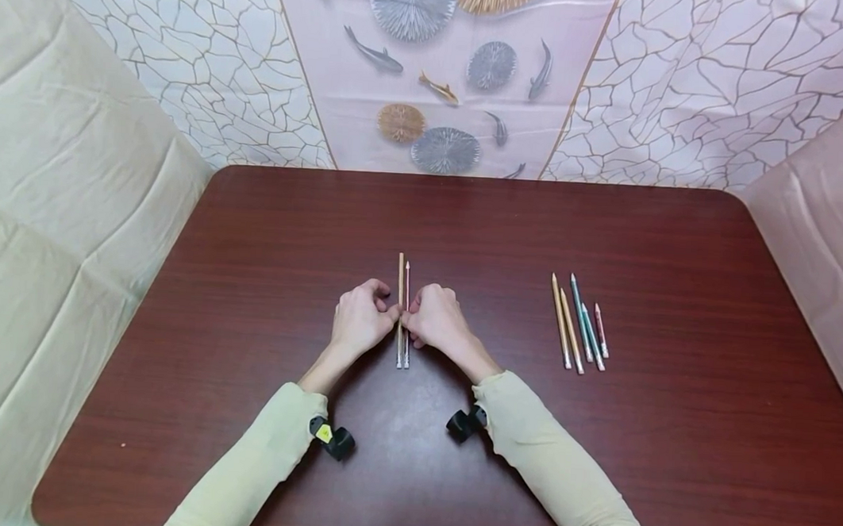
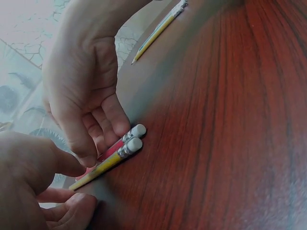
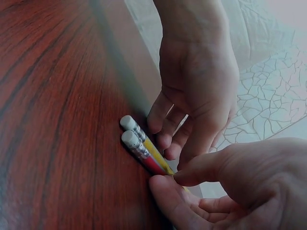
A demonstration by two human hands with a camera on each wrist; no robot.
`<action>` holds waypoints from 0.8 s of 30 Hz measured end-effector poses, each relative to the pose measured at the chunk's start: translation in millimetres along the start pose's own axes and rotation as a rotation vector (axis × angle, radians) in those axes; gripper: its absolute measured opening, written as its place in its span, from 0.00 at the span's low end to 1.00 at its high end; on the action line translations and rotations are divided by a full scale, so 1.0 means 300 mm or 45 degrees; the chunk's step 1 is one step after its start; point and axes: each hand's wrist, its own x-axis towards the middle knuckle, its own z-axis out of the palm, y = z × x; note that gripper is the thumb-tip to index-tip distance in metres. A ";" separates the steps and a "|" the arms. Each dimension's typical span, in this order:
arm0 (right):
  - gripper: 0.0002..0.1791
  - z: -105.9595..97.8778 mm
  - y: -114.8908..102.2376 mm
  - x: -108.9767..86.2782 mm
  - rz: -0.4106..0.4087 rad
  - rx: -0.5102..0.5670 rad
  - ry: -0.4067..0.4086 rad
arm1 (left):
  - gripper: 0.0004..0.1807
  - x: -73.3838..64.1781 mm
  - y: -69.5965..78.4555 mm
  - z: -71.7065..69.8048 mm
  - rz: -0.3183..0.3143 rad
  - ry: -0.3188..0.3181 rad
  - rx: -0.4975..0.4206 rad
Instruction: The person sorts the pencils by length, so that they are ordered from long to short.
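We see the right hand (image 1: 442, 318) pinching the red pencil (image 1: 408, 284) near mid-frame. The thumb of the left hand (image 1: 363, 317) meets the yellow pencil (image 1: 401, 278), parallel alongside; we cannot tell whether that hand grips. Right of centre, we locate five pencils (image 1: 571, 328) on the table (image 1: 287, 232).

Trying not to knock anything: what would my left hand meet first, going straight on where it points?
First, your left hand would meet the yellow eraser-tipped pencil it is touching; just beyond, apparently, the red pencil, though any gap is hard to judge.
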 end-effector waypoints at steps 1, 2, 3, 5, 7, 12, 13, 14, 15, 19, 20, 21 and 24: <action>0.06 0.000 0.002 -0.001 -0.001 0.006 0.000 | 0.16 -0.001 0.001 0.001 -0.002 -0.001 -0.003; 0.06 0.000 0.004 -0.002 -0.002 0.011 0.000 | 0.15 -0.003 0.002 0.001 -0.003 0.000 -0.006; 0.06 0.000 0.006 -0.003 -0.002 0.014 -0.002 | 0.15 -0.004 0.003 0.002 -0.004 0.000 -0.005; 0.07 -0.001 0.009 -0.006 -0.004 0.020 -0.005 | 0.15 -0.007 0.003 0.005 -0.006 0.003 -0.006; 0.07 -0.002 0.011 -0.008 -0.007 0.028 -0.007 | 0.15 -0.010 0.004 0.007 -0.007 0.013 -0.018; 0.06 -0.013 0.020 -0.018 -0.011 0.028 0.004 | 0.13 -0.018 0.004 0.012 -0.009 0.047 -0.062; 0.06 -0.017 0.022 -0.020 -0.013 0.025 0.007 | 0.12 -0.020 0.004 0.013 -0.011 0.053 -0.071; 0.06 -0.021 0.024 -0.023 -0.014 0.016 0.007 | 0.12 -0.021 0.004 0.014 -0.013 0.060 -0.077; 0.05 -0.027 0.026 -0.026 -0.016 0.007 0.008 | 0.11 -0.021 0.004 0.015 -0.013 0.068 -0.081; 0.04 -0.062 0.037 -0.037 -0.032 -0.005 0.023 | 0.10 -0.015 0.005 0.014 0.006 0.108 -0.093; 0.04 -0.074 0.040 -0.039 -0.037 -0.006 0.029 | 0.10 -0.012 0.005 0.012 0.011 0.115 -0.093; 0.04 -0.086 0.044 -0.041 -0.044 0.002 0.036 | 0.10 -0.009 0.005 0.011 0.016 0.119 -0.094; 0.05 -0.125 0.059 -0.049 -0.068 0.005 0.059 | 0.10 -0.001 0.009 0.006 0.024 0.121 -0.089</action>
